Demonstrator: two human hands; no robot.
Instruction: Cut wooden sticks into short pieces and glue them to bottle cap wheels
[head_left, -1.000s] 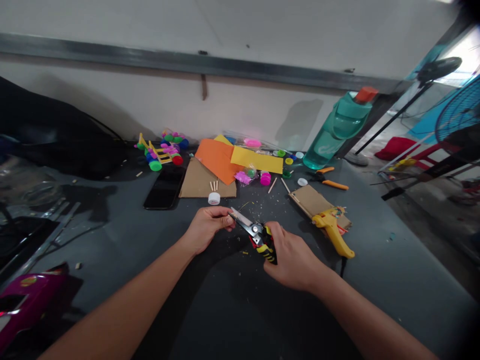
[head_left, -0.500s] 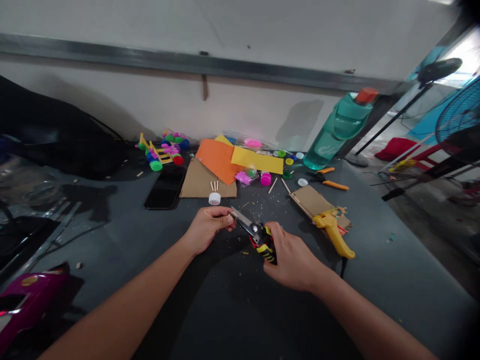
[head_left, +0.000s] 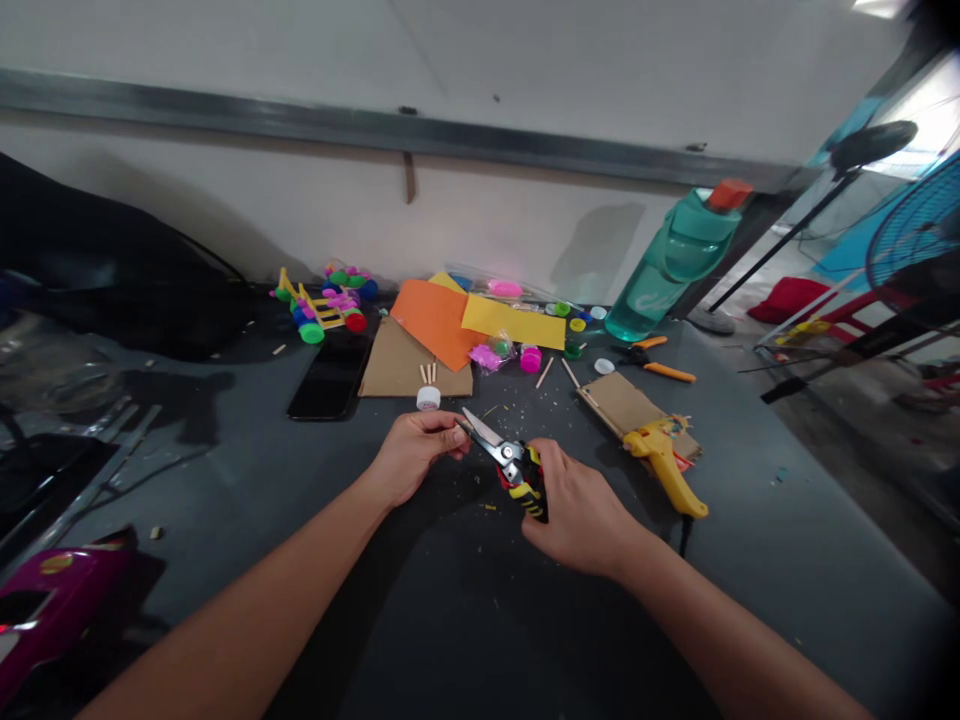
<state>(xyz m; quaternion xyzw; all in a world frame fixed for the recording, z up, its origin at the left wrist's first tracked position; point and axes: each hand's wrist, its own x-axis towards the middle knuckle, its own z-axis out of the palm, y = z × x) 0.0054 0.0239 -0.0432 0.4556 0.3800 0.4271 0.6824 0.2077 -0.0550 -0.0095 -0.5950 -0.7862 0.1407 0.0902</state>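
Note:
My right hand (head_left: pixel 581 505) is wrapped round the black, yellow and red handles of a pair of heavy-duty scissors (head_left: pixel 508 453). Their blades are spread and point up and left, with the tips by my left fingertips. My left hand (head_left: pixel 420 455) is closed in a pinch; whatever it holds is too small and too covered by the fingers to name. Just beyond it, a white bottle cap (head_left: pixel 428 398) lies beside several short wooden sticks (head_left: pixel 428 374) on a cardboard piece (head_left: pixel 386 365). Small cut scraps are scattered on the dark table (head_left: pixel 450 620) round the blades.
A phone (head_left: pixel 330 375) and colourful toy-like assemblies (head_left: pixel 311 310) lie to the left. Orange paper (head_left: pixel 435 320) and yellow paper (head_left: pixel 514 322) are at the back. Rightward are a teal bottle (head_left: pixel 671 265), orange-handled pliers (head_left: pixel 664 370) and a yellow glue gun (head_left: pixel 667 465) on cardboard.
The scissor blades have spread wider apart. My right hand has shifted slightly to the left, and my left hand stays almost where it was, still pinching.

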